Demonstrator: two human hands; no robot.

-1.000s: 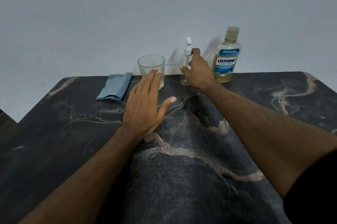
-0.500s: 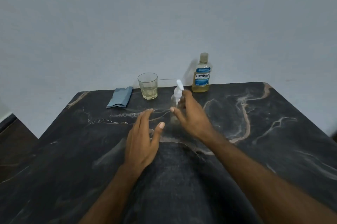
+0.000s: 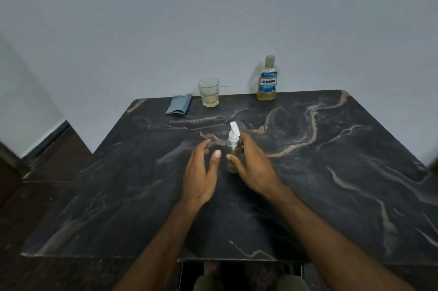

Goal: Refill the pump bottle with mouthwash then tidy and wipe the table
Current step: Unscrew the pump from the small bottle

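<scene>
You are gripping the small clear pump bottle with white nozzle (image 3: 233,148) in your right hand (image 3: 253,167); left hand (image 3: 201,172) fingers are hanging open, unscrewing the pump next

Black veined table (image 3: 331,172), blue cloth (image 3: 178,107)

Count, items on surface (image 3: 331,172), dark marble-look, 1 pc:
- pump bottle (image 3: 233,148): 1, clear, white pump head.
- mouthwash bottle (image 3: 267,79): 1, blue label, yellowish liq.
- glass (image 3: 208,92): 1, w/ a little pale liq. at bottom.
- cloth (image 3: 179,107): 1, blue, folded.
Bottles total: 2. Containers w/ visible liq.: 2; pump bottle contents can't tell.
Hands over surface: 2, left hand (image 3: 201,172) + right hand (image 3: 254,167).
</scene>
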